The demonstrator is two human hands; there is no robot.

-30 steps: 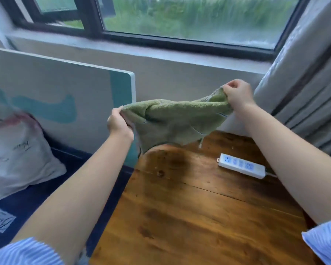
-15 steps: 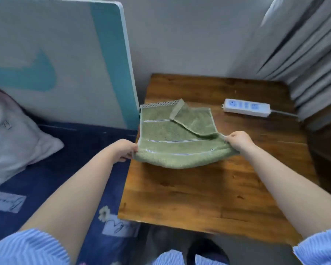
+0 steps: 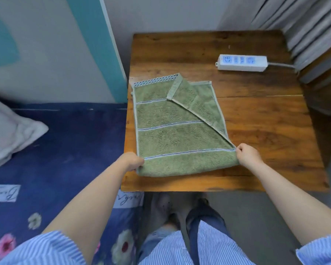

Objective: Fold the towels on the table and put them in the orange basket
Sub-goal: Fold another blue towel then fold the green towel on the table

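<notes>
A green towel (image 3: pixel 172 134) with pale stripes lies flat on the left half of the wooden table (image 3: pixel 256 131). Its upper layer is turned back at the far right corner, so a triangle of the lower layer shows. My left hand (image 3: pixel 131 161) grips the towel's near left corner at the table's left edge. My right hand (image 3: pixel 248 154) pinches the near right corner. The near edge of the towel is a rounded fold. No orange basket is in view.
A white power strip (image 3: pixel 242 62) with its cable lies at the table's far right. A bed with a dark blue floral cover (image 3: pixel 55 150) and a white pillow (image 3: pixel 10 131) adjoins the table's left side. Grey curtains (image 3: pixel 310 31) hang at the right. My feet stand below the table's near edge.
The towel was held up in the air by both hands, then came down onto the table. It now lies spread flat and longer, and my view has tilted down.
</notes>
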